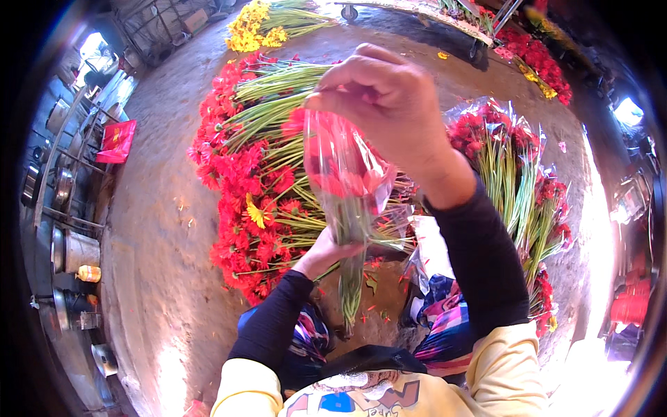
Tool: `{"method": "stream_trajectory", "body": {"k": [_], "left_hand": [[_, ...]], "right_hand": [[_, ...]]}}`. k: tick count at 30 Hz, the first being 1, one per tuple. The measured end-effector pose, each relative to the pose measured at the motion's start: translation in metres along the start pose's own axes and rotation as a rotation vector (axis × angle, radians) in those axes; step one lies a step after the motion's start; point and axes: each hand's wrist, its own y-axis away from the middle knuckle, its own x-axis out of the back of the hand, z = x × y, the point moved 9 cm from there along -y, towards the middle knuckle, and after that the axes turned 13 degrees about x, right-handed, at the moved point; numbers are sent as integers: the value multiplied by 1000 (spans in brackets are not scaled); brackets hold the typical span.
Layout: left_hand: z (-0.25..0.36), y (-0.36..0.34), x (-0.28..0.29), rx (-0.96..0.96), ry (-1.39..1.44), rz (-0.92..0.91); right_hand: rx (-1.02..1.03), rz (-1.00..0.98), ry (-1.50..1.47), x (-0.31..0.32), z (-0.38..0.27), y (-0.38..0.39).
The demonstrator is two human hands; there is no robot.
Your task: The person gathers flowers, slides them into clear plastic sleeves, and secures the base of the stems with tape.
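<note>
A bunch of red gerbera daisies [340, 170] stands upright inside a clear plastic sleeve [318, 149] in front of me, blooms up and green stems [351, 295] hanging below. My left hand [326, 251] is closed around the lower part of the wrapped bunch, on the stems. Higher up, my right hand [389, 104] pinches the top edge of the sleeve between thumb and fingers. Behind and to the left lies a large pile of loose red gerberas [240, 201], with one yellow flower [256, 211] among them.
Wrapped red bunches [504, 163] lie on the floor at the right, near white sheet material [432, 243]. Yellow flowers [253, 28] lie at the far side. A metal rack with pots [76, 247] and a pink bag [117, 142] line the left. A wheeled cart [445, 17] stands at the back.
</note>
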Motion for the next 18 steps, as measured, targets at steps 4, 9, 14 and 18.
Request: {"method": "stream_trajectory", "body": {"k": [4, 9, 14, 18], "left_hand": [[-17, -2, 36, 4, 355, 227], [12, -1, 83, -155, 714, 224], [43, 13, 94, -340, 1085, 109], [48, 19, 107, -379, 1071, 132]], "right_hand": [[-297, 539, -119, 11, 34, 60], [-904, -362, -687, -129, 60, 239], [-1095, -530, -1109, -174, 23, 280], [-919, -869, -1063, -181, 14, 267]]}}
